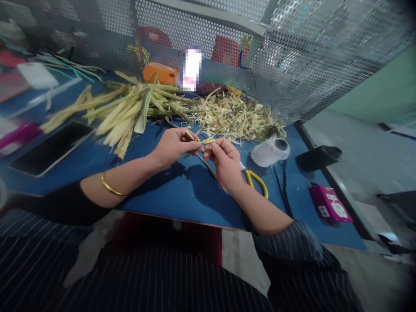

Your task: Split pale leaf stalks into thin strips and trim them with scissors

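Note:
Both my hands meet over the middle of the blue table (172, 190). My left hand (173, 147) pinches a pale green-yellow strip of dried husk (208, 141) between thumb and fingers. Close against it, my right hand (225, 162) is closed on the same husk piece from the other side. A thin stem trails below my hands toward the table. Behind them lie a bundle of long dried husks (120, 110) and a heap of shredded husk bits (234, 115). Yellow-handled scissors (260, 184) rest beside my right wrist, partly hidden by it.
A white thread spool (268, 152) stands right of my hands, near a black cylinder (318, 158) and a magenta box (329, 203). A dark phone (52, 147) lies at left. An orange packet (159, 73) sits by the perforated metal screen (201, 26) at the back.

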